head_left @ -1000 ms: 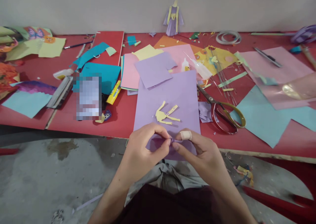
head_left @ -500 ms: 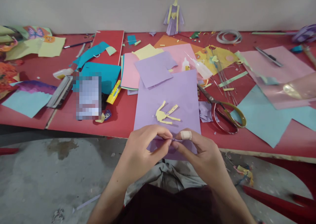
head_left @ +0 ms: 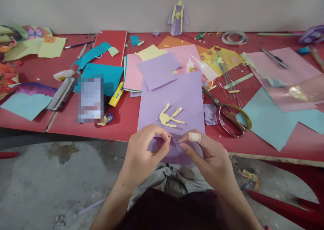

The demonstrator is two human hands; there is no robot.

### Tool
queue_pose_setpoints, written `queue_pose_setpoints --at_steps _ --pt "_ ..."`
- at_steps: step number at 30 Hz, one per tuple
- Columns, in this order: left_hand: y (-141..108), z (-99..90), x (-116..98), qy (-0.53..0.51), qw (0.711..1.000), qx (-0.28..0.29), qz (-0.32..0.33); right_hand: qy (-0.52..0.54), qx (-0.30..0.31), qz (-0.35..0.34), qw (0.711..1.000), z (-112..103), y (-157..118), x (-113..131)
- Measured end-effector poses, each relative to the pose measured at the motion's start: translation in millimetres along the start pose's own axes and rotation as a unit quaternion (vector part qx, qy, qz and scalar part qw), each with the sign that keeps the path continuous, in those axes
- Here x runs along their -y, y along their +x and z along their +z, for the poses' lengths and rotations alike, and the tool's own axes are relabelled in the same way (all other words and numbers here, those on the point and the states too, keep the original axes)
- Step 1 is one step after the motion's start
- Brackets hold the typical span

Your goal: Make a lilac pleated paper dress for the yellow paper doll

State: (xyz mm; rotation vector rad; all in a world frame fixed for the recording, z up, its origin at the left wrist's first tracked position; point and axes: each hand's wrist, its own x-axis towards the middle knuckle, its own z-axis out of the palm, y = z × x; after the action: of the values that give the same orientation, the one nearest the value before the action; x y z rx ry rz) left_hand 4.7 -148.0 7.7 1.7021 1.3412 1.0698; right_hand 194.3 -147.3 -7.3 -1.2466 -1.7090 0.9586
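Observation:
Between the two hands is a small purple paper piece (head_left: 176, 141), thin and partly hidden by fingers. My left hand (head_left: 149, 149) pinches its left end between thumb and index finger. The other end is pinched by my right hand (head_left: 207, 152), which has a beige bandage (head_left: 194, 137) on a finger. Both hands are over the lower part of a large purple sheet (head_left: 174, 95). Just beyond the fingertips, a yellow paper figure (head_left: 165, 118) with thin limbs lies flat on that sheet.
Scissors (head_left: 219, 105) lie right of the purple sheet, beside crumpled purple scraps (head_left: 211, 115). A yellow glue stick (head_left: 116, 94) is at left. Glue bottles (head_left: 208, 70) and coloured papers lie farther back. A purple-and-yellow paper doll (head_left: 177, 19) leans against the wall. Another person's wrist (head_left: 310, 88) shows at right.
My hands have moved slightly apart, the left fingertips shifting left and up and the right ones right. More of the purple piece shows between them.

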Motion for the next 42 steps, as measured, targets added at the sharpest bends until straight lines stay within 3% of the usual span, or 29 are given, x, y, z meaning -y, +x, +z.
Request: queue_pose_setpoints --at_steps 5,15,22,35,42 --pt "0 1.7 1 0.010 0.999 -0.003 0.046 0.023 0.005 0.022 0.999 0 0 2" --pt "-4 15.3 3 -0.038 0.991 -0.092 0.089 0.191 0.004 0.172 0.966 8 -6 -6" --pt "-6 18.3 5 -0.057 0.986 -0.112 0.111 0.240 0.068 0.190 0.949 5 -6 -7" --pt "-5 17.8 2 -0.021 0.990 -0.080 0.112 0.142 0.003 0.081 0.987 9 -6 -4" --pt "-6 16.1 2 -0.024 0.992 -0.058 0.111 0.136 0.032 0.082 0.987 9 -3 -3"
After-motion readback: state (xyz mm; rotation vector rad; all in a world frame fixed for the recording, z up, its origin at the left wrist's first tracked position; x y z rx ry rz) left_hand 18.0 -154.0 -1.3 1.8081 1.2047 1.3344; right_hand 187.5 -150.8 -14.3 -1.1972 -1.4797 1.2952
